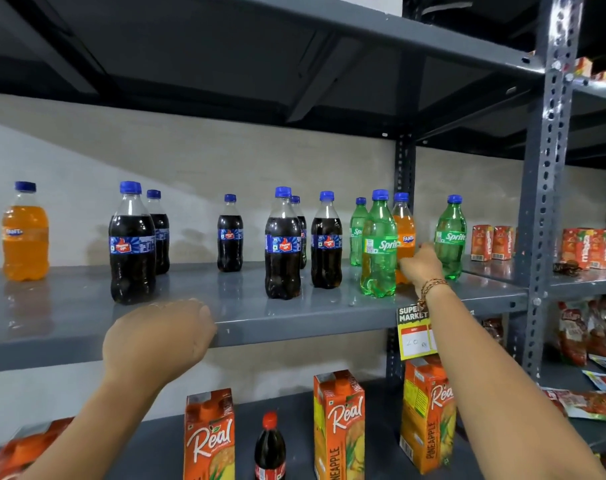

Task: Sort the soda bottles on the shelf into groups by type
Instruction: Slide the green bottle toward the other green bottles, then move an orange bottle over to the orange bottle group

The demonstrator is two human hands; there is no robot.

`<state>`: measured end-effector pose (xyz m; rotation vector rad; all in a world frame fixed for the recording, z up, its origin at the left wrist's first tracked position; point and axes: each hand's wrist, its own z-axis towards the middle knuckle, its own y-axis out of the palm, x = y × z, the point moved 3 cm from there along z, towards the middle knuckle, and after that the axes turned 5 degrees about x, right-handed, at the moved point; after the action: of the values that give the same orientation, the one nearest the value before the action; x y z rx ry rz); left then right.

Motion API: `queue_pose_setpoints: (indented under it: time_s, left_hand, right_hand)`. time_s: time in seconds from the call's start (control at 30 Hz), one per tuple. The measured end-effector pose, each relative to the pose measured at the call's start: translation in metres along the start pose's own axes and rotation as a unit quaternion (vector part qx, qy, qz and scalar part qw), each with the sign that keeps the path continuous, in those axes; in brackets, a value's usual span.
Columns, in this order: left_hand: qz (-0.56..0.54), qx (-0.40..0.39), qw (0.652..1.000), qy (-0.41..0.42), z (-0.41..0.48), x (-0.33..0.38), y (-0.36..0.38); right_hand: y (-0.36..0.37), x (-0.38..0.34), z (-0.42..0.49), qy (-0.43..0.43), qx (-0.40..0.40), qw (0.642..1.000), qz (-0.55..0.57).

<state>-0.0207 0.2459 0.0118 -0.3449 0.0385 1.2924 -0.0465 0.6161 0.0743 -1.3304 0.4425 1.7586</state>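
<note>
Soda bottles with blue caps stand on the grey shelf. An orange Fanta bottle is at the far left. Several dark Thums Up bottles fill the middle. Three green Sprite bottles stand to the right: one in front, one behind, one further right. A second orange Fanta bottle stands between them, partly hidden. My right hand wraps its lower part. My left hand rests curled on the shelf's front edge, holding no bottle.
A yellow price tag hangs from the shelf edge. Below stand Real juice cartons and a red-capped cola bottle. Small orange juice boxes and red packets sit right of the perforated upright post.
</note>
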Motion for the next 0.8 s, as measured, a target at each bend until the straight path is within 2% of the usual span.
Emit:
queue_pose_setpoints:
  time_s: [0.33,0.5,0.67,0.73,0.8]
  left_hand:
    - [0.000,-0.003,1.000,-0.007,0.000,0.000,-0.001]
    - [-0.003,0.003,1.000,-0.015,-0.001,0.000,-0.002]
    - [-0.008,0.007,1.000,-0.009,-0.002,-0.001,0.000]
    - [-0.006,0.016,1.000,-0.002,-0.001,0.000,0.000]
    - [-0.003,0.019,1.000,0.004,0.000,-0.001,-0.001]
  right_hand:
    - [-0.006,0.005,-0.001,-0.034,0.065,0.997,0.009]
    - [-0.019,0.001,-0.016,-0.078,0.153,0.984,0.056]
    - [-0.032,-0.016,-0.053,-0.168,0.262,0.947,0.083]
    - [-0.033,-0.028,-0.081,-0.188,0.263,0.939,0.115]
    - [-0.024,-0.041,-0.111,-0.200,0.222,0.943,0.149]
